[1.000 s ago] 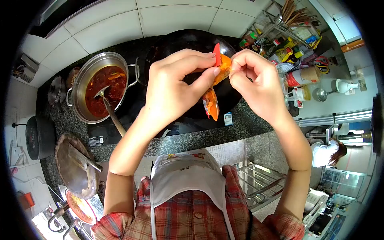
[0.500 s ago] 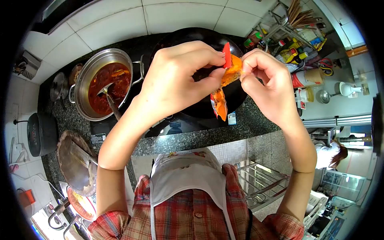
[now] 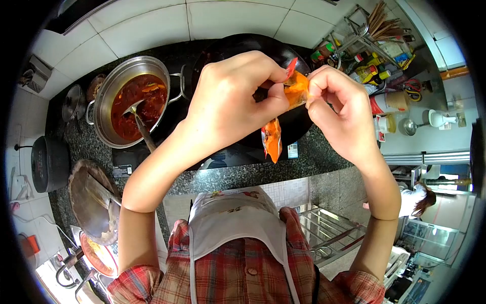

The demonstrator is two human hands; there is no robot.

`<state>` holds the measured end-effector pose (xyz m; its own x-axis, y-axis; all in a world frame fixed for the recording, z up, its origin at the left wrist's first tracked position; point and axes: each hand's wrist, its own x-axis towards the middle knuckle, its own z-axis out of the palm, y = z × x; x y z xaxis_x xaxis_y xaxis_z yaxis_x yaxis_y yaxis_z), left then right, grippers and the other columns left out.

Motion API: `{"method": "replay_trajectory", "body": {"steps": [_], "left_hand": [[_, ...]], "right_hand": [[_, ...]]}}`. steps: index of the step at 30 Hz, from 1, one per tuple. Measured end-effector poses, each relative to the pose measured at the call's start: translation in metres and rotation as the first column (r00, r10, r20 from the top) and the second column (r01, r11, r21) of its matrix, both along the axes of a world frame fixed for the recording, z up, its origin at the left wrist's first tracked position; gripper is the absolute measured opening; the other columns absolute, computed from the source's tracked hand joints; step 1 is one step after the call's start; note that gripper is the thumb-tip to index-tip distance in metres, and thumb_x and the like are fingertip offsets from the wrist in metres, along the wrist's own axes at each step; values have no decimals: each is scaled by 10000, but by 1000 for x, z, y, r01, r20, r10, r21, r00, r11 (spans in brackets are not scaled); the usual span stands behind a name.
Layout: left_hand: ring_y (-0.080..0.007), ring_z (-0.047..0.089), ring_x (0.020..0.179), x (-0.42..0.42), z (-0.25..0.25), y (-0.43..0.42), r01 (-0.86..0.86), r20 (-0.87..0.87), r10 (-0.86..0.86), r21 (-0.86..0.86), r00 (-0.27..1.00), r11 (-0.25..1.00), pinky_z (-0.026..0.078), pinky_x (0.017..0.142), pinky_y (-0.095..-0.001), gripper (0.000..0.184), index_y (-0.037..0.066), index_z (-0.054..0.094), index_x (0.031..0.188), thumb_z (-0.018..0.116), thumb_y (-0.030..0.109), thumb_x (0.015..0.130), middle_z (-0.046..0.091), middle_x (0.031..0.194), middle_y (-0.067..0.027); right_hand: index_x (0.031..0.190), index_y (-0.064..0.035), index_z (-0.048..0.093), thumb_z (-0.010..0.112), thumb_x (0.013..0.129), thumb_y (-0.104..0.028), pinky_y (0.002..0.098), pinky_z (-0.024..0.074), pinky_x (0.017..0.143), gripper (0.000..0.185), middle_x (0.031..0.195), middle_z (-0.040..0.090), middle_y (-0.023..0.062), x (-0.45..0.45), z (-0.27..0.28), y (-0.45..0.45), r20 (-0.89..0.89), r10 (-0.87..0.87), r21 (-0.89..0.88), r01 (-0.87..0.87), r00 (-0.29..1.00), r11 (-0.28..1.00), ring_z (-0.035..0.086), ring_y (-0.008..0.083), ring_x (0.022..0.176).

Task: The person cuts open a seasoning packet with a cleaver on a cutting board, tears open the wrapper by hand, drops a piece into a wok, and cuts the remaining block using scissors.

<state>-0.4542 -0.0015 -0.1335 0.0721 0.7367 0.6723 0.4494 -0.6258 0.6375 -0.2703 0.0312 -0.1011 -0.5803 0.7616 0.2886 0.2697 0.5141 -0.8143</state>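
Between my two hands is an orange and red seasoning packet (image 3: 295,90), held above the black wok (image 3: 238,48). My left hand (image 3: 238,96) pinches it from the left, fingers closed. From the right, my right hand (image 3: 339,101) has thumb and forefinger closed on its edge. The packet's lower end hangs beneath my left hand. Its printing is too small to read. Left of the wok stands a steel pot (image 3: 152,63) of red sauce, a metal ladle (image 3: 144,129) leaning in it.
A cutting board with a cleaver (image 3: 96,187) lies at the left, below a black appliance (image 3: 49,163). Sauce bottles (image 3: 377,76) and a chopsticks holder (image 3: 382,23) stand at the right. Another person (image 3: 417,200) is in the background at the far right.
The packet's hanging end has swung slightly down and left. Its top looks more bent over, and my hands have barely shifted. The view has tilted a little.
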Motion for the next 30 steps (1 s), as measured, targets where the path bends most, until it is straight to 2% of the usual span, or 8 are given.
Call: {"method": "replay_trajectory", "body": {"steps": [4, 7, 9, 14, 19, 24, 27, 30], "left_hand": [[-134, 633, 728, 0, -1, 0, 26, 48, -21, -91, 999, 996, 535, 669, -245, 96, -45, 607, 788, 603, -68, 695, 635, 790, -97], [-148, 622, 588, 1, -3, 1, 31, 153, -17, -88, 988, 996, 504, 556, -235, 84, -29, 575, 718, 628, -15, 654, 587, 675, -89], [-65, 570, 713, -2, 1, -4, 75, 114, -40, -316, 993, 946, 485, 667, -197, 71, -52, 595, 798, 570, -56, 732, 619, 797, -56], [-71, 562, 756, 1, -4, 0, 82, 188, -8, -388, 982, 918, 477, 675, -195, 63, -58, 590, 794, 555, -46, 743, 605, 889, -69], [-99, 590, 761, 4, -8, 4, -16, 107, 48, -283, 993, 959, 508, 684, -221, 49, -68, 584, 762, 567, -37, 729, 603, 924, -105], [-116, 611, 752, 8, -7, 3, -33, 91, 57, -245, 994, 969, 529, 678, -236, 43, -58, 587, 756, 578, -34, 722, 606, 927, -113], [-131, 631, 742, 11, -6, 2, -63, 47, 74, -194, 996, 979, 534, 670, -242, 46, -56, 582, 756, 588, -33, 717, 610, 934, -107], [-154, 646, 737, 15, -5, 1, -74, 31, 80, -163, 996, 984, 537, 664, -247, 56, -51, 576, 770, 593, -33, 720, 614, 932, -99]], "right_hand": [[733, -13, 486, 553, 734, 47, 179, 360, 538, 90, 700, 471, -30, 3, 0, 0, -67, 19, -182, -31, 998, 983, 422, 18, 628], [759, -18, 489, 521, 771, 16, 156, 333, 567, 48, 719, 462, -48, 8, -1, 2, -53, 59, -253, -71, 997, 965, 400, 7, 647], [762, -19, 493, 522, 775, 11, 158, 334, 571, 43, 723, 466, -47, 8, -2, 3, -89, 60, -311, -85, 994, 947, 401, 7, 654], [804, -19, 499, 539, 793, -10, 170, 378, 621, 43, 734, 482, -40, 4, -12, 11, -168, 26, -384, -89, 986, 919, 432, 15, 694], [866, -2, 505, 689, 759, -53, 168, 453, 611, 218, 784, 574, 39, 5, -22, 11, -215, -7, -329, -65, 976, 942, 559, 35, 690], [802, 26, 530, 676, 743, -3, 178, 481, 598, 159, 781, 579, 45, 0, -29, 5, -227, -68, -232, 14, 971, 973, 577, 53, 680], [712, 60, 523, 637, 718, 48, 199, 504, 579, 115, 739, 551, 60, -3, -29, 5, -191, -58, 33, 66, 980, 997, 587, 85, 651], [715, 60, 517, 605, 711, 63, 204, 494, 567, 88, 717, 531, 64, -3, -24, 7, -137, -59, 162, 81, 989, 983, 568, 88, 624]]}}
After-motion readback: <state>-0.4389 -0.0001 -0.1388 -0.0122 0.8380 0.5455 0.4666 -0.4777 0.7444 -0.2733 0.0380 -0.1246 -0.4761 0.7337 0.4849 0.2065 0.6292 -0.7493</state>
